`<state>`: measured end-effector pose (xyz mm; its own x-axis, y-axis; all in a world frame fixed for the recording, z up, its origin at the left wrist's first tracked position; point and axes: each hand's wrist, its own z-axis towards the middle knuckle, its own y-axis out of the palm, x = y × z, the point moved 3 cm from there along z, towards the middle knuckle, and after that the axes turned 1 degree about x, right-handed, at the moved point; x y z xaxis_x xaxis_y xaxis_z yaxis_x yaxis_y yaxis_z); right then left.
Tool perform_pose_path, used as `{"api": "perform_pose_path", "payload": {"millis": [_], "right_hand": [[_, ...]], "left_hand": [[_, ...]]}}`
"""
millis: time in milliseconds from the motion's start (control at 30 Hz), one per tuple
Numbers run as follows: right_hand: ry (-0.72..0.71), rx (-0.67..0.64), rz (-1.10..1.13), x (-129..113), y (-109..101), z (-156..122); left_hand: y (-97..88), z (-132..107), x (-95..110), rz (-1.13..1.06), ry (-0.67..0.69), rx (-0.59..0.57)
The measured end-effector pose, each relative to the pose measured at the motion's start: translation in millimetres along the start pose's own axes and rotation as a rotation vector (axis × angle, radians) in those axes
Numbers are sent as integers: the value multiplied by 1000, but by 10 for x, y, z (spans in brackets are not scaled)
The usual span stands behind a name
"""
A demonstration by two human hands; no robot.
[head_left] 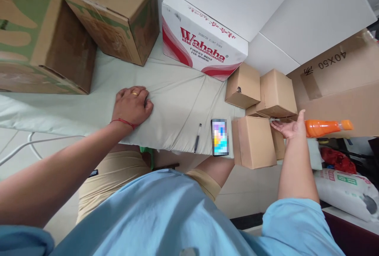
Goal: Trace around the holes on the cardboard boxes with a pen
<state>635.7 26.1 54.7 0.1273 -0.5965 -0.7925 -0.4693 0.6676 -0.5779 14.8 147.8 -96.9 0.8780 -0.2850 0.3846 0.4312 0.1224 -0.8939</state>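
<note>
Small carton (254, 141): approached by right hand (288, 128), fingers wide and empty beside it. Left hand (132, 106): laid flat on surface (177, 98), nothing held. Grasp judged not yet made.

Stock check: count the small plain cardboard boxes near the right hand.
5. Back-left box and back-right box sit side by side; front box lies beside the phone; partly hidden box shows below the right hand; sliver of a box peeks under the back pair. More may be hidden.

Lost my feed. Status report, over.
Left hand open, flat on the cloth. Right hand open, empty, beside the nearest small box. Orange bottle beside that hand; phone, pen left of box.
</note>
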Motion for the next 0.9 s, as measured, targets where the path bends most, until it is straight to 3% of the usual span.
{"api": "perform_pose_path", "payload": {"millis": [67,267,467,600,700,767,900], "right_hand": [[213,-98,100,-37,73,-19],[192,-253,78,-118,126,19],[148,-149,215,-72,83,32],[112,-25,348,-58,-61,-73],[116,100,488,-3,-256,-317],[114,187,742,50,-400,-599],[-126,-9,993,35,-525,-1401]], "left_hand": [[5,0,-2,2,-11,3],[15,7,-14,-7,-24,-12],[14,16,-13,22,-15,-9],[-20,17,22,-11,-57,-57],[-55,14,49,-86,-71,-64],[-64,13,54,-120,-66,-63],[-56,17,39,-182,-51,-29]]}}
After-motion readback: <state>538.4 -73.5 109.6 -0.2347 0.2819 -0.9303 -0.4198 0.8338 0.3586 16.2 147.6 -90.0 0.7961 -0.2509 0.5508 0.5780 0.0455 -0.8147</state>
